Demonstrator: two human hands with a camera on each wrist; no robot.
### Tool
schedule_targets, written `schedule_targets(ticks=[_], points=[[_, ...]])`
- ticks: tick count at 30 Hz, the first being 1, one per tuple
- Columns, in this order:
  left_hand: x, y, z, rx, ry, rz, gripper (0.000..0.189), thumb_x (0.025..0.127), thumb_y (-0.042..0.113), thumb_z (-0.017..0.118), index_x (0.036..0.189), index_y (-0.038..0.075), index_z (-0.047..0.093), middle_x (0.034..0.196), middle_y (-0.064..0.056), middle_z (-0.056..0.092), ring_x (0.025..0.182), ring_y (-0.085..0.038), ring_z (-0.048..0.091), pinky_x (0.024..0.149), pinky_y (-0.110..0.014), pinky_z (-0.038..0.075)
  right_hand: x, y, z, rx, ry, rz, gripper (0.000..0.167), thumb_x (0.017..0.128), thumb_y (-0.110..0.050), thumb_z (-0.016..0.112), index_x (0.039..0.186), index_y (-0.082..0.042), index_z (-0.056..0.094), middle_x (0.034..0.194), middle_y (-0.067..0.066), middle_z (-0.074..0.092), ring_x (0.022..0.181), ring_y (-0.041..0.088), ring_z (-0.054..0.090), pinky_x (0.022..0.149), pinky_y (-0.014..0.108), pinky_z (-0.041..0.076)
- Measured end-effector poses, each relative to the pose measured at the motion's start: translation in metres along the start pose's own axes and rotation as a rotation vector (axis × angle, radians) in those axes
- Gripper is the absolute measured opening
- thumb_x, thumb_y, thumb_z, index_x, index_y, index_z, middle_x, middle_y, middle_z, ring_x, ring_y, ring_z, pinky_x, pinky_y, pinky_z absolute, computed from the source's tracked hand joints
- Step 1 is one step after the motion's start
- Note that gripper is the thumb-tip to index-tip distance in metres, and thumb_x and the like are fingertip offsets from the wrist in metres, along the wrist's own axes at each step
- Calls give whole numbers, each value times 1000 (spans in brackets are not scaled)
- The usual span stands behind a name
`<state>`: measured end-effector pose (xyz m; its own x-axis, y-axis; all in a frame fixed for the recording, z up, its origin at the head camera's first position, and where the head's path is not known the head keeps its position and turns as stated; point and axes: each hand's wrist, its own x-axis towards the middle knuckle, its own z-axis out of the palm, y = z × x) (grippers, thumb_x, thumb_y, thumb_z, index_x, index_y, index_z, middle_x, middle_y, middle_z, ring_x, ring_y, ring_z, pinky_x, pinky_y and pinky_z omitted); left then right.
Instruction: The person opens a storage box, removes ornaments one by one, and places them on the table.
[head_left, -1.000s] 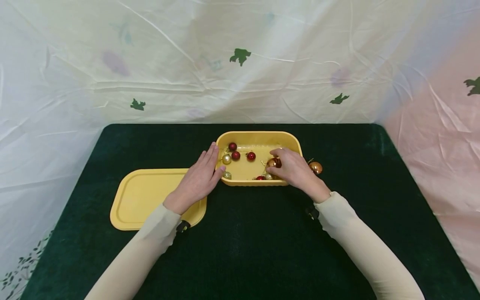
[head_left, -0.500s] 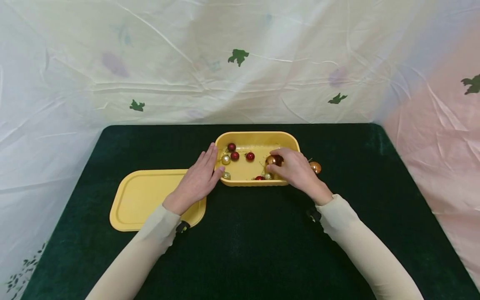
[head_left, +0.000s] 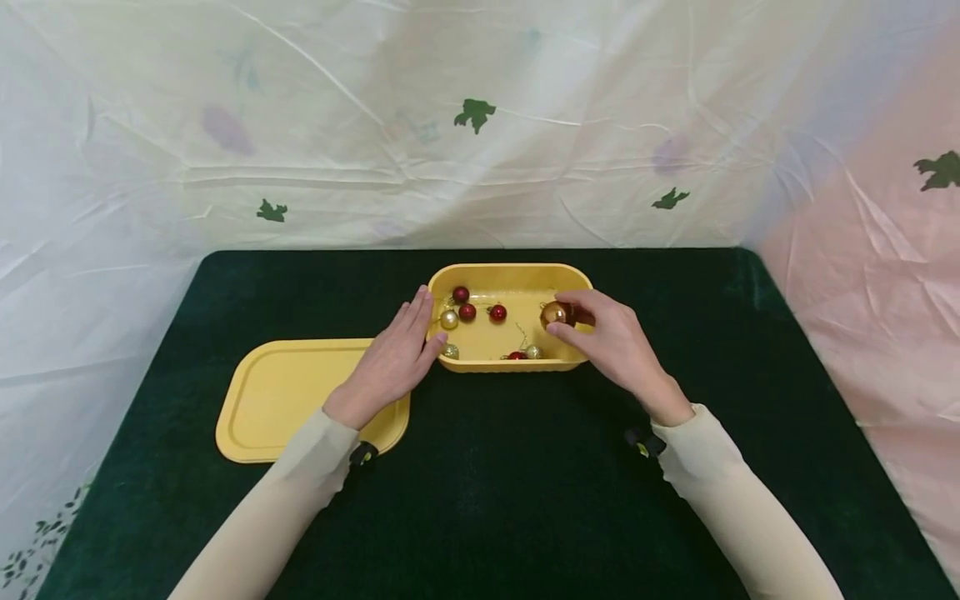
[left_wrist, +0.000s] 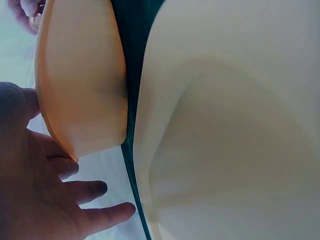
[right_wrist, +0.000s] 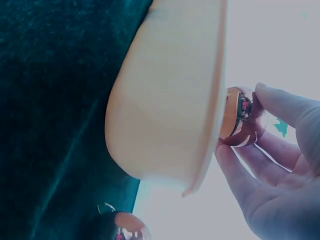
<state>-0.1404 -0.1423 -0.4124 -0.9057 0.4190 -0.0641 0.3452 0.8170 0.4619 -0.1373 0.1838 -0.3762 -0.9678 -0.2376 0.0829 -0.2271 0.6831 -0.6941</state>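
A yellow box [head_left: 495,365] stands on the table with several small red and gold Christmas baubles [head_left: 497,313] inside. My left hand [head_left: 393,354] lies against the box's left end, fingers straight, thumb over the front-left rim. In the left wrist view the thumb and fingers of that hand [left_wrist: 45,185] touch the box rim. With thumb and fingertips my right hand [head_left: 618,342] pinches a larger shiny copper bauble [head_left: 557,314] at the box's right end. The right wrist view has this bauble [right_wrist: 243,117] at rim height, partly hidden behind the box wall [right_wrist: 170,90].
The box's yellow lid [head_left: 292,400] lies flat at the left, partly under my left forearm. Outside the box's right end, another copper bauble [right_wrist: 131,227] rests on the dark green table [head_left: 480,483]. Pale cloth [head_left: 375,125] hangs behind the table.
My right hand has moved right and slightly up with the copper bauble, relative to the box. It now covers the bauble outside the box in the head view. The left hand stays in place.
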Motion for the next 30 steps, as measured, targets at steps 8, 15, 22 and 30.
schedule_targets(ticks=[8,15,22,30], points=[[0,-1,1,-9,-2,-5,73,112,45,34,166,5,7,173,-11,-2,158,-34,12,127,-49,17,-14,1,-12,30,73,-26,48,96,-33,77,136,-10,65,125,8,65,106,25,62,95,51,56],[-1,0,0,-8,3,5,73,112,47,33,166,4,9,173,-11,-1,158,-34,12,127,-49,17,-25,3,-22,53,130,-21,47,95,-33,78,136,-14,66,125,3,66,107,18,63,92,21,54],[-1,0,0,-5,13,8,72,112,46,33,166,3,9,173,-14,2,158,-34,13,126,-49,18,-36,4,-35,89,173,-34,47,96,-27,77,138,-12,64,128,4,65,109,17,64,91,10,50],[0,0,0,-3,10,11,72,112,46,33,166,3,9,173,-13,0,158,-34,13,127,-49,18,-45,9,-47,77,220,-7,47,96,-24,77,140,-15,64,132,4,64,115,16,63,97,11,48]])
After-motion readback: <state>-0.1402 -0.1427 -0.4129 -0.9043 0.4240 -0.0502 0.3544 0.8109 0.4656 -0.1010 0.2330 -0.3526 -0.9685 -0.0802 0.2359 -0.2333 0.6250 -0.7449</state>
